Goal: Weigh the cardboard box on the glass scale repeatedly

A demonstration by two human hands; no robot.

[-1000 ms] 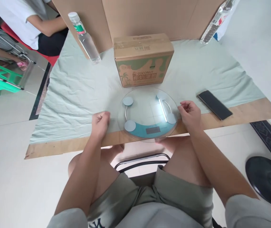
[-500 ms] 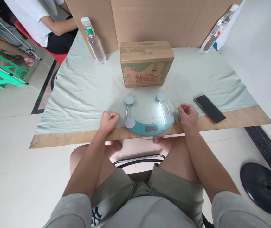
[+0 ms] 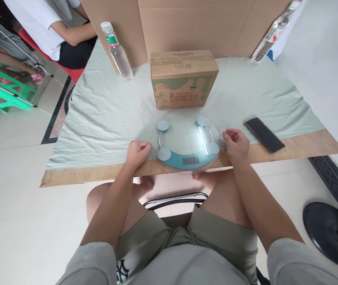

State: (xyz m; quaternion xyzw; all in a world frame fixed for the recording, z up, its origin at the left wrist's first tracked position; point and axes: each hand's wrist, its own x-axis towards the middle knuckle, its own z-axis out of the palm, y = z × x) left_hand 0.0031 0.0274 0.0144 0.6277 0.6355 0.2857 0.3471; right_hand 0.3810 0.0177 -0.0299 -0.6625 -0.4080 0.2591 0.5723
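Observation:
A round glass bathroom scale lies at the table's near edge, with pale blue discs, a turquoise band and a small grey display. To its left, my left hand rests on the table as a closed fist, with nothing showing in it. My right hand lies close by the scale's right rim, fingers curled in loosely, and no object shows between them. Behind the scale stands a closed cardboard box printed with COCONUT. A dark phone lies flat to the right of my right hand.
A clear bottle leans on a cardboard panel at the back left; another bottle leans at the back right. A seated person is beyond the table's left side, near a green stool. A wooden strip edges the table.
The camera view has shifted slightly. Both hands, the scale and the box keep their places on the table.

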